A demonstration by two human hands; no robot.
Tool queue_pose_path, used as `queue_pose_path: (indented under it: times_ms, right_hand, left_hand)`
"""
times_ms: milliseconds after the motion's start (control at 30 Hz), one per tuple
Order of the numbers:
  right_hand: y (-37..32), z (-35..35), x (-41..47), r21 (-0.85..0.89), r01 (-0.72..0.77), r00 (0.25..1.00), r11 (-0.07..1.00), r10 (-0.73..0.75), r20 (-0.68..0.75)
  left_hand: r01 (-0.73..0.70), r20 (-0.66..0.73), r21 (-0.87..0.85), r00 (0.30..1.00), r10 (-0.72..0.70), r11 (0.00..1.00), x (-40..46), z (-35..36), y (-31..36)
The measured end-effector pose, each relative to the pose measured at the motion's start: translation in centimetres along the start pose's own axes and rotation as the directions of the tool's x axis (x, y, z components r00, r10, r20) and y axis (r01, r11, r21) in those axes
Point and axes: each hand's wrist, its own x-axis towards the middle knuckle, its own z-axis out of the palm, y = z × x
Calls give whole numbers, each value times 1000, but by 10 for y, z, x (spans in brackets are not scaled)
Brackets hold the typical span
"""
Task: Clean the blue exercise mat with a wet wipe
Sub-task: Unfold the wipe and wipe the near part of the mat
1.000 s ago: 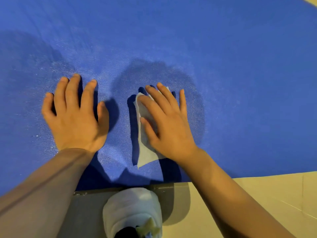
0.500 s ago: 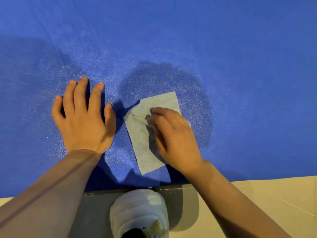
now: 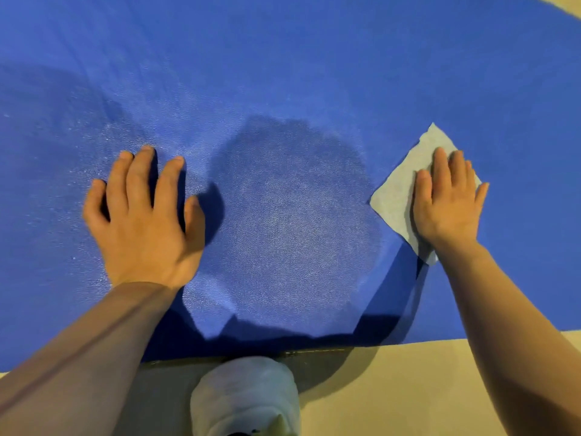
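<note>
the wipe [image 3: 399, 193] has swept out to the right: half a second ago it lay close beside the left hand [image 3: 147, 225], with the right hand's fingers curled and bunching it; now it lies spread flat well to the right, apart from the left hand, with a wide stretch of mat [image 3: 314, 58] between them. the right hand [image 3: 446, 209] has gone with it and flattened out. the left hand has hardly shifted on the mat. a darker, rounded patch sits between the two hands, which i take to be dampness left by the wipe, so the near middle of the mat looks already done and the stroke is carrying the cleaning toward the right side. the far part of the mat shows no such patch and probably remains to be wiped.

the left hand lies open, palm down, fingers spread and straight, pressing on the mat as a brace, forearm running back to the lower left. the right hand is open too, palm flat on the wipe's right half, fingers straight and close together, pointing away; it pins the wipe to the mat rather than gripping it. the wipe lies near the mat's near edge, one corner pointing away.
</note>
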Motion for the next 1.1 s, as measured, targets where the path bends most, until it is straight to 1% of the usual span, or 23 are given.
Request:
queue_pose_path:
  times_ms: [33,100,133,167,233,300,400,467,500,533,567,633,667,700,733,800,867,900,933,967,1000,1067,1100]
  right_hand:
    - [-11,5,2,26,-1,1000,1000,1,-17]
    - [-41,12,2,113,-103,995,988,103,1]
    - [-58,15,1,138,-124,992,983,124,15]
    - [-77,17,-2,145,-90,996,985,88,20]
    - [-121,21,-15,124,118,993,985,-118,-7]
    - [-164,29,-33,102,343,939,934,-339,-51]
    - [-208,37,-57,66,617,786,784,-611,-92]
    - [-203,35,-47,81,736,677,672,-729,-100]
    - [-192,31,-35,89,762,648,642,-754,-104]
    - [-176,29,-19,89,753,658,652,-747,-94]
    - [-154,27,0,87,698,716,711,-694,-72]
    - [-100,20,37,64,464,886,884,-464,-16]
    - [-70,15,51,45,329,944,943,-329,-5]
    - [-41,10,61,35,200,980,979,-200,-3]
    - [-17,4,67,46,74,997,996,-74,4]
    - [2,1,69,78,-168,986,983,167,21]
    - [-15,5,65,90,-366,930,926,367,0]
    - [-35,7,62,85,-437,899,895,438,2]
    - [-59,10,59,76,-458,888,885,459,12]
    - [-84,12,52,56,-415,910,908,415,20]
    - [-110,14,42,41,-320,947,947,319,25]
    - [-159,24,10,65,-31,999,997,29,26]
    - [-180,28,-8,98,140,990,985,-141,1]
  left_hand:
    - [4,3,-7,1000,-4,1000,0,-1,0]
    - [10,10,-16,1000,-10,1000,1,-2,2]
    - [12,10,-15,1000,-12,1000,1,-2,2]
    - [12,10,-12,1000,-12,1000,1,-2,3]
    - [7,8,-3,1000,-7,1000,1,-2,2]
    - [6,6,2,1000,-6,1000,2,-2,2]
    - [7,-5,11,1000,-7,1000,2,-2,3]
    - [-3,-8,11,1000,3,1000,2,-1,2]
    - [-8,-8,15,1000,8,1000,2,0,2]
    - [-10,-7,20,1000,10,1000,2,0,1]
    - [-10,-8,21,1000,10,1000,1,0,1]
    - [-4,-14,12,1000,4,1000,2,0,0]
    - [-3,-17,11,1000,3,1000,1,0,0]
    - [-4,-19,11,1000,5,1000,1,0,1]
    - [-3,-20,11,1000,3,1000,1,0,2]
    - [7,-24,13,1000,-6,1000,1,-1,3]
    - [12,-22,13,1000,-12,1000,1,-1,5]
    - [20,-20,9,1000,-20,1000,2,-2,5]
    - [27,-17,7,999,-27,1000,3,-2,6]
    - [32,-14,7,999,-32,999,3,-3,7]
    - [35,-10,8,999,-35,999,4,-4,8]
    - [38,-13,16,999,-37,999,3,-4,11]
    - [43,-23,21,999,-43,999,4,-5,11]
